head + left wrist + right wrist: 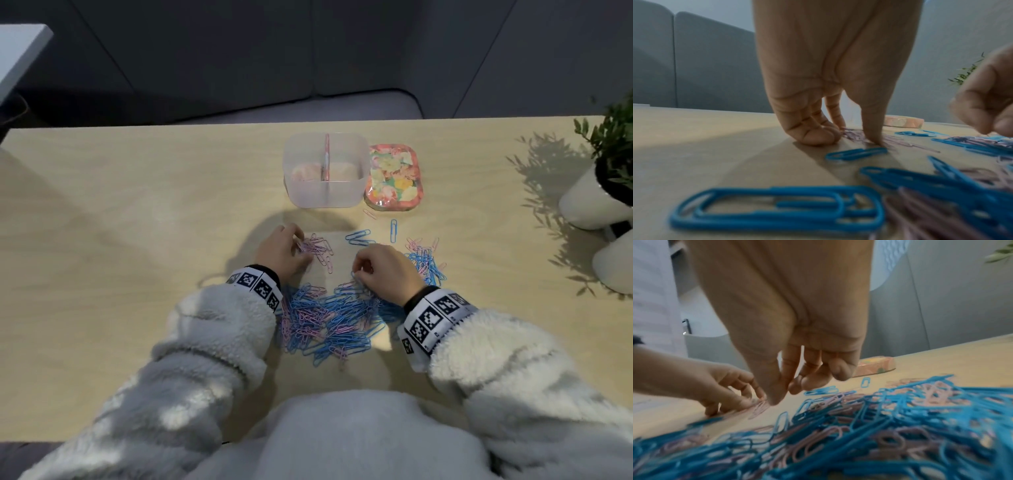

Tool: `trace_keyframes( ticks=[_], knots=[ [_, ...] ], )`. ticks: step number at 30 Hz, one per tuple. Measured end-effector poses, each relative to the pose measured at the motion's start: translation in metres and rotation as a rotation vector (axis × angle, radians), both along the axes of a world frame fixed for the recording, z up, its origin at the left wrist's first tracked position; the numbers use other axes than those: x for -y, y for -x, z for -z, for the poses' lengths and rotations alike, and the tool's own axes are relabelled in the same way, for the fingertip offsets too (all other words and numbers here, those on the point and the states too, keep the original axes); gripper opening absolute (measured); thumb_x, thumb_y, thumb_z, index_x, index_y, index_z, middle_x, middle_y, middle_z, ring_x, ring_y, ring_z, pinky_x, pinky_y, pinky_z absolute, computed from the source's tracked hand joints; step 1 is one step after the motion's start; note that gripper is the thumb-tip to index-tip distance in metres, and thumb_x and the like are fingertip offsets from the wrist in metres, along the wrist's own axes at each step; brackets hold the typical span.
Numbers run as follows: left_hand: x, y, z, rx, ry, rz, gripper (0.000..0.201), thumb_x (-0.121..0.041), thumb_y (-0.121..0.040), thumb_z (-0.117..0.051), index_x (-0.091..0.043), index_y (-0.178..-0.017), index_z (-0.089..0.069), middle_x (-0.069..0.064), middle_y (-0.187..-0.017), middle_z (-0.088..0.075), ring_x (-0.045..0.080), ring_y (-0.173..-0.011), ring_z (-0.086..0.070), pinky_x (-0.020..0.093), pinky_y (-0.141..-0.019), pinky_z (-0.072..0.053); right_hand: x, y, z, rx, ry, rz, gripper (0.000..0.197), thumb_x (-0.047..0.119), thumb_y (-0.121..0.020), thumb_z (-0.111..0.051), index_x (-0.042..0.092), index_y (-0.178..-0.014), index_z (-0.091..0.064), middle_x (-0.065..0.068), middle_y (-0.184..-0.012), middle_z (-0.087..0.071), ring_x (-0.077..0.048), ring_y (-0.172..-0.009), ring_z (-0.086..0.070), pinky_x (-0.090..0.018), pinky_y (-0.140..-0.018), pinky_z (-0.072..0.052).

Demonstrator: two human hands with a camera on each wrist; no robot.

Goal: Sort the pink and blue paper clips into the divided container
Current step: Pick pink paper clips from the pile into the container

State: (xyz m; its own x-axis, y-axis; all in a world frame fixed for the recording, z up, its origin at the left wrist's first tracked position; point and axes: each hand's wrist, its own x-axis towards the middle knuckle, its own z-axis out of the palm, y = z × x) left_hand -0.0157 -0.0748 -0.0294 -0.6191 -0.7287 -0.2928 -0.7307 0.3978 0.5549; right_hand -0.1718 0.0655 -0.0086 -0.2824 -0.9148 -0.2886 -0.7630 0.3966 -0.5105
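The left hand (281, 253) rests on the pale wooden table (137, 212) with its fingers curled and its fingertips (872, 138) pressing down on a small heap of pink wire paper clips (317, 249), which lies at the 3 o'clock side of the hand. Whether it pinches any clip cannot be told.

The right hand (383, 269) hangs over the far edge of the large mixed pile of blue and pink paper clips (329, 322), fingers bent and thumb close to the forefinger. In the right wrist view the fingertips (777, 400) sit just above the table, and no clip shows plainly between them; in the head view they seem to touch a clip at the pile's edge, but a grip cannot be told.

The mixed pile lies at 6 o'clock from both hands, between the two fleecy white sleeves (212, 342). A second smaller mixed heap of blue and pink clips (426, 260) lies at 3 o'clock from the right hand. A few loose blue clips (358, 237) lie at 12 o'clock from that hand.

Farther out at 12 o'clock stands the translucent plastic divided container (325, 171), its partition running front to back, with both compartments showing only a faint pinkish tint. Just beside it at 3 o'clock lies a flat lid with a flower pattern (394, 178). At the far 3 o'clock edge stand white pots with a green plant (596, 202).
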Motion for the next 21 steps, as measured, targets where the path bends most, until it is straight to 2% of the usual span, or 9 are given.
trace_keyframes(
  ticks=[2,4,8,10,12,14,17,19,21],
  knots=[
    [0.0,0.0,0.002,-0.003,0.009,-0.011,0.037,-0.033,-0.08,-0.067,-0.013,-0.108,-0.051,0.008,-0.104,-0.053,0.022,-0.087,-0.055,0.034,-0.08,-0.047,0.006,-0.003,0.002,-0.026,-0.021,-0.067,0.006,0.018,-0.081,-0.062,0.017,-0.084,-0.067,0.001,-0.087,-0.062,-0.018,-0.082,-0.056,-0.027,-0.068,-0.037],
    [-0.001,-0.001,0.001,-0.004,-0.01,0.005,0.041,-0.035,-0.079,-0.068,-0.013,-0.109,-0.051,0.005,-0.102,-0.051,0.019,-0.086,-0.053,0.03,-0.08,-0.047,0.014,-0.008,0.004,-0.024,-0.053,-0.127,0.005,0.021,-0.082,-0.064,0.017,-0.084,-0.067,0.001,-0.09,-0.064,-0.018,-0.086,-0.058,-0.026,-0.069,-0.038],
    [0.0,-0.007,-0.004,-0.008,-0.026,0.015,0.055,-0.03,-0.072,-0.076,-0.01,-0.117,-0.052,0.004,-0.108,-0.044,0.014,-0.091,-0.047,0.024,-0.085,-0.044,0.038,-0.014,0.006,-0.028,-0.002,-0.071,0.008,0.021,-0.083,-0.063,0.015,-0.087,-0.065,0.002,-0.088,-0.058,-0.022,-0.092,-0.058,-0.029,-0.073,-0.04],
    [0.002,-0.009,-0.005,-0.002,0.027,0.032,0.066,-0.029,-0.066,-0.08,-0.008,-0.122,-0.052,0.006,-0.12,-0.043,0.015,-0.103,-0.045,0.026,-0.097,-0.041,0.049,-0.014,0.005,-0.001,0.037,-0.048,0.019,0.021,-0.082,-0.065,0.013,-0.098,-0.063,-0.003,-0.101,-0.057,-0.023,-0.097,-0.055,-0.033,-0.079,-0.043],
    [0.004,-0.01,-0.008,0.029,0.064,0.071,0.074,-0.031,-0.064,-0.081,-0.009,-0.127,-0.05,0.006,-0.127,-0.044,0.019,-0.113,-0.045,0.031,-0.104,-0.037,0.056,-0.012,0.004,0.028,0.022,-0.071,0.042,0.023,-0.077,-0.071,0.011,-0.115,-0.058,-0.007,-0.114,-0.054,-0.023,-0.105,-0.051,-0.036,-0.089,-0.044],
    [0.005,-0.009,-0.011,0.067,0.07,0.126,0.068,-0.028,-0.069,-0.078,-0.01,-0.128,-0.05,0.006,-0.124,-0.049,0.021,-0.113,-0.047,0.031,-0.102,-0.037,0.06,-0.012,0.006,0.007,-0.04,-0.13,0.056,0.025,-0.071,-0.077,0.01,-0.12,-0.053,-0.006,-0.115,-0.05,-0.023,-0.107,-0.048,-0.036,-0.091,-0.044],
    [0.002,0.0,-0.014,0.065,0.088,0.186,0.046,-0.02,-0.076,-0.072,-0.01,-0.118,-0.059,0.007,-0.112,-0.055,0.021,-0.102,-0.054,0.027,-0.09,-0.042,0.065,-0.016,0.008,0.012,-0.042,-0.172,0.043,0.022,-0.071,-0.076,0.01,-0.107,-0.058,0.0,-0.101,-0.042,-0.019,-0.096,-0.045,-0.032,-0.084,-0.041],
    [0.0,0.006,-0.017,0.067,0.113,0.185,0.036,-0.019,-0.078,-0.069,-0.009,-0.112,-0.062,0.009,-0.108,-0.056,0.021,-0.095,-0.055,0.026,-0.084,-0.043,0.071,-0.02,0.008,0.035,-0.014,-0.191,0.034,0.019,-0.077,-0.07,0.009,-0.109,-0.061,-0.005,-0.103,-0.045,-0.02,-0.094,-0.046,-0.033,-0.086,-0.039],
    [-0.001,0.01,-0.017,0.083,0.141,0.174,0.031,-0.019,-0.08,-0.067,-0.007,-0.109,-0.062,0.011,-0.109,-0.056,0.025,-0.095,-0.057,0.031,-0.086,-0.045,0.075,-0.023,0.008,0.026,0.004,-0.185,0.028,0.015,-0.084,-0.063,0.006,-0.111,-0.063,-0.011,-0.11,-0.05,-0.026,-0.099,-0.05,-0.035,-0.089,-0.039]
  ],
)
